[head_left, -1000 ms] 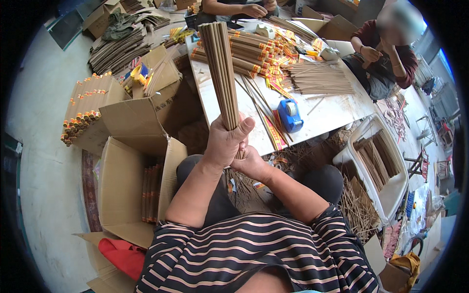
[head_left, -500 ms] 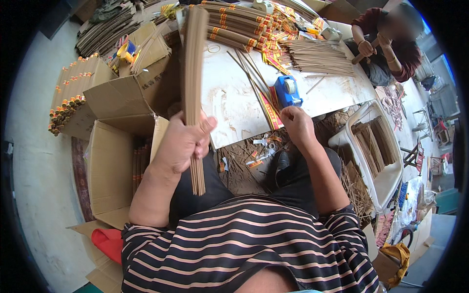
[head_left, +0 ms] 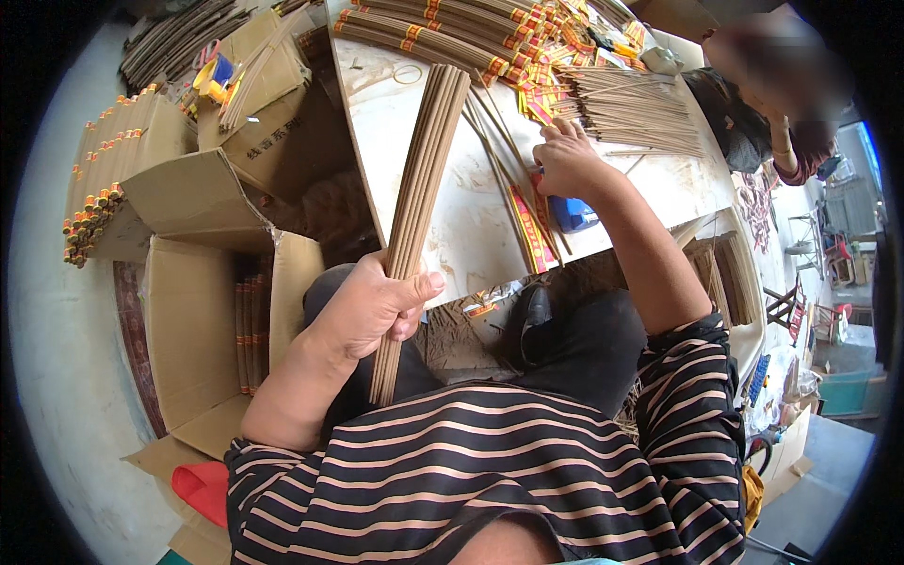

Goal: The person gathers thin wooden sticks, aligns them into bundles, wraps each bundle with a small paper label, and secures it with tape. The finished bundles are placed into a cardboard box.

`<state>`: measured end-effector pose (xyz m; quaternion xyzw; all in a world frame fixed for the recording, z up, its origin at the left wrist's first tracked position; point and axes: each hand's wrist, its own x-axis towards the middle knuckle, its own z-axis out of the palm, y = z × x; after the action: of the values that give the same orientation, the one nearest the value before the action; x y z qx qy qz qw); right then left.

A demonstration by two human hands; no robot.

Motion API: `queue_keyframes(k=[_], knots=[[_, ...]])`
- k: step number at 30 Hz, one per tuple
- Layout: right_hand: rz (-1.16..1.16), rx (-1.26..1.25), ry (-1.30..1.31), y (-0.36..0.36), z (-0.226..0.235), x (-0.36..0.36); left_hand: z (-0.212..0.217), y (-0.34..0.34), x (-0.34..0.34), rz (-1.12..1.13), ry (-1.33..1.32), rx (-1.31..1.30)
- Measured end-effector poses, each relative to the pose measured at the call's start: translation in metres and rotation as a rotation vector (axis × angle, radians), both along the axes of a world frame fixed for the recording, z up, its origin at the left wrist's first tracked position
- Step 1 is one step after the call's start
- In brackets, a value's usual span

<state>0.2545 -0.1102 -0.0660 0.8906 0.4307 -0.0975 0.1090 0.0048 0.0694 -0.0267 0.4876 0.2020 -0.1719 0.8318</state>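
My left hand (head_left: 381,301) is wrapped round the lower part of a thick bundle of brown incense sticks (head_left: 428,160), which leans with its top to the right over the table's near edge. My right hand (head_left: 573,162) reaches over the white table with its fingers bent and drawn in; what they pinch, if anything, is hidden. Beneath that hand sits a blue tape dispenser (head_left: 573,217), its far part covered. Red and yellow paper labels (head_left: 533,231) and a few loose incense sticks (head_left: 492,141) lie just left of the dispenser.
Labelled incense bundles (head_left: 443,33) are stacked on the table (head_left: 377,122), beside a pile of loose sticks (head_left: 636,108). An open cardboard box (head_left: 193,320) holding bundles stands at my left. A white tub (head_left: 749,330) is at my right. Another person (head_left: 782,85) sits beyond the table.
My right hand has moved farther over the table, above the tape dispenser. The bundle in my left hand has come down and tilted to the right.
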Motion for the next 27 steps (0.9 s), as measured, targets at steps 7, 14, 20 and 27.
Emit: queue_keyframes(k=[7,14,20,27], knots=[[0.002,0.158,-0.013,-0.001,-0.023,0.011,-0.002,0.016,0.013,0.019,0.014,-0.026],[-0.219,0.589,0.167,0.018,0.063,-0.007,0.003,0.025,0.018,0.039,-0.029,0.007],[-0.208,0.893,0.726,0.022,0.108,-0.083,0.025,0.018,0.028,0.044,-0.105,0.026],[-0.128,0.967,0.850,0.027,0.104,-0.130,0.038,0.002,0.033,0.007,-0.113,0.057]])
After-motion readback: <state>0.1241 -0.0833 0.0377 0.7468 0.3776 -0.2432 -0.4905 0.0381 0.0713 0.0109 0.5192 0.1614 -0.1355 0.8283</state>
